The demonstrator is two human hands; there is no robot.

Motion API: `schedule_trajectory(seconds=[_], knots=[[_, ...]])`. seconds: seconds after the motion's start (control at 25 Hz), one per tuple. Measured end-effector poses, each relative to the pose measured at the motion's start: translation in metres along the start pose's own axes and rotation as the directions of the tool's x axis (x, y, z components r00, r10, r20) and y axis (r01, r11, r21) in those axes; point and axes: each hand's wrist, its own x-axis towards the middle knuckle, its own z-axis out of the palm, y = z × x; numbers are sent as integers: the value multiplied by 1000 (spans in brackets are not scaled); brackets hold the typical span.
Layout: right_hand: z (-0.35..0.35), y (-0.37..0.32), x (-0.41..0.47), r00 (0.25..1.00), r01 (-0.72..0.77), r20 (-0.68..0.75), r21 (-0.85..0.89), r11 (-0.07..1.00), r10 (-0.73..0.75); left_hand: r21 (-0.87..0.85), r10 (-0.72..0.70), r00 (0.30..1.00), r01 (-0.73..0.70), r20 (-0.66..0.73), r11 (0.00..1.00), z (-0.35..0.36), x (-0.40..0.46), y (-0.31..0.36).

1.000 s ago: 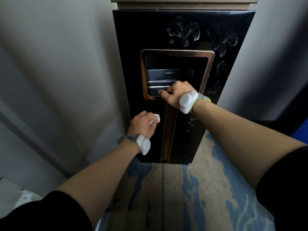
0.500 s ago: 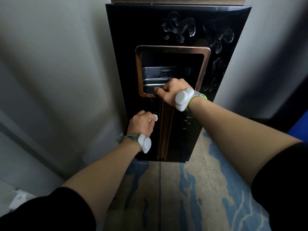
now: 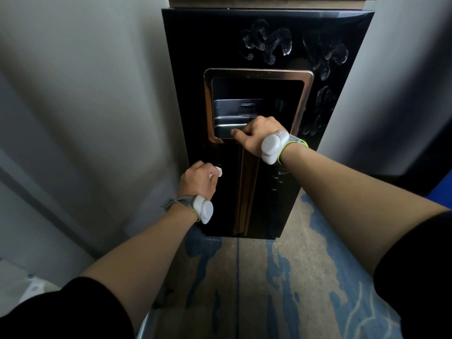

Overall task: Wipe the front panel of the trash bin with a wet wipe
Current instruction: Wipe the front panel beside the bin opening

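A tall black glossy trash bin [image 3: 190, 81] stands against the wall, with a copper-framed opening [image 3: 259, 73] and a metal flap [image 3: 234, 111] inside. Pale smear marks [image 3: 269, 45] cover its upper front. My left hand [image 3: 197, 179] is closed around a small white wet wipe [image 3: 217, 172] and presses it against the lower left of the front panel. My right hand [image 3: 254, 135] grips the lower edge of the opening, fingers curled over the flap's rim. Both wrists wear white devices on straps.
Grey walls flank the bin on both sides, close to its left edge. The floor [image 3: 305, 277] in front is beige with blue patches. A copper strip [image 3: 244, 192] runs down the panel below the opening. A white object [image 3: 31, 287] lies at the lower left.
My left hand with the wipe has slid a little to the left on the lower panel. The right hand keeps its hold on the opening's edge. The camera view shifted slightly.
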Motion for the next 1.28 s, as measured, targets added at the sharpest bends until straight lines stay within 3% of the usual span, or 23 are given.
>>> schedule_trajectory(seconds=[1.08, 1.28], knots=[[-8, 1, -2, 997, 24, 72, -13, 1000, -23, 35, -70, 994, 74, -88, 997, -35, 9, -41], [-6, 0, -2, 999, 13, 31, -12, 1000, -13, 38, -75, 989, 81, -128, 996, -39, 13, -47]])
